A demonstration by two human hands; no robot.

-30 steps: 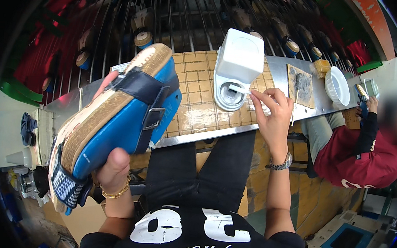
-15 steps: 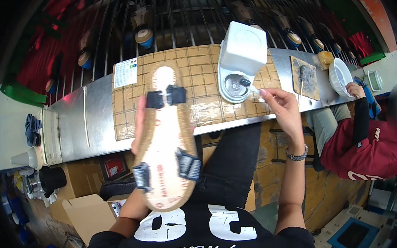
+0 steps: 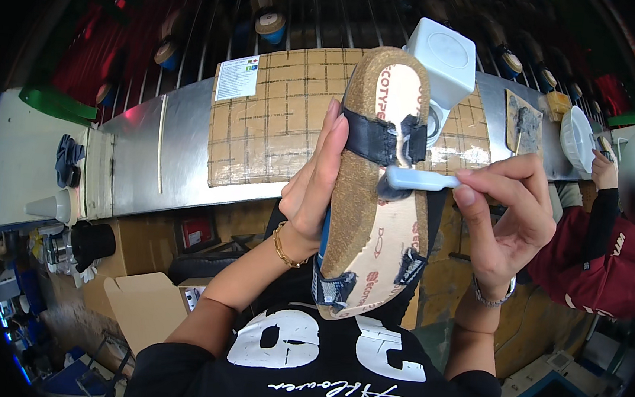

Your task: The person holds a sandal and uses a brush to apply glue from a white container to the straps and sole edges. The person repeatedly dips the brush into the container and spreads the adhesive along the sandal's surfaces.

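My left hand (image 3: 312, 187) grips a sandal (image 3: 352, 216) by its left side, its underside turned up towards me. The sandal has a brown cork edge, a pale insole board and dark strap ends folded over onto it. Between the thumb and fingers of my right hand (image 3: 513, 221) is a small brush (image 3: 420, 179) like a toothbrush, with a pale blue handle and dark bristles. Its bristles rest on or just over the pale board, below the upper strap ends. Behind the sandal stands a white dispenser (image 3: 442, 59), its cup partly hidden.
Cardboard (image 3: 262, 149) covers part of the metal table (image 3: 139, 143). Farther right are a stained board (image 3: 523, 125) with a stick and a white basin (image 3: 575, 140), beside a co-worker in a maroon top (image 3: 589, 257). Shoes on blue lasts (image 3: 270, 27) sit along the rods behind.
My right hand has brought the brush from the dispenser's cup to the sandal. My left hand has moved the sandal up and right and tilted it. The view has shifted a little.
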